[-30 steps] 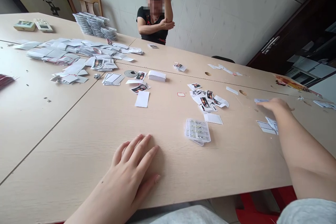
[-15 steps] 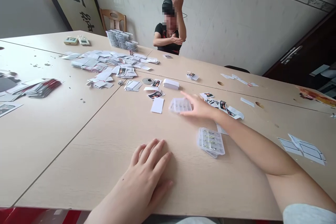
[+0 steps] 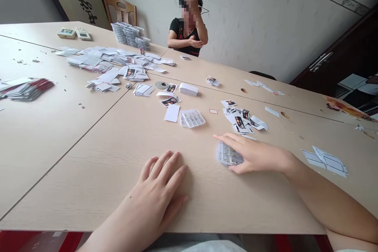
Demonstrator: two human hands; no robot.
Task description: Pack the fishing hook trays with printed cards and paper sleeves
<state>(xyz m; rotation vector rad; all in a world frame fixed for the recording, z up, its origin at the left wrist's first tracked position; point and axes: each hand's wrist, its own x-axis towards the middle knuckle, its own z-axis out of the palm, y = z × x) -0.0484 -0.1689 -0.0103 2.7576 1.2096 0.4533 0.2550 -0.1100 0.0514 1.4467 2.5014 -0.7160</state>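
My left hand (image 3: 161,191) lies palm down on the table near its front edge, fingers stretched out and holding nothing. To the right, my right hand (image 3: 251,151) spans a small clear compartment box (image 3: 226,153), thumb on the near side and fingers over the far side. Small yellowish pieces show in its compartments, and my hand covers its right part. Farther forward, another pair of clear compartment boxes (image 3: 193,118) overlaps on the table, apart from both hands. Just left of that pair lies a blank white card (image 3: 172,113).
Printed cards (image 3: 242,120) lie scattered beyond my right hand. A white card stack (image 3: 189,89) and a tape roll (image 3: 161,85) sit ahead. Paper heaps (image 3: 100,61) and stacked cases (image 3: 126,34) occupy the back left. Across the table is a person (image 3: 189,27).
My right hand has left the farther clear boxes and come back toward me onto the nearer one. The farther boxes now lie uncovered. My left hand stays flat; the view has shifted slightly.
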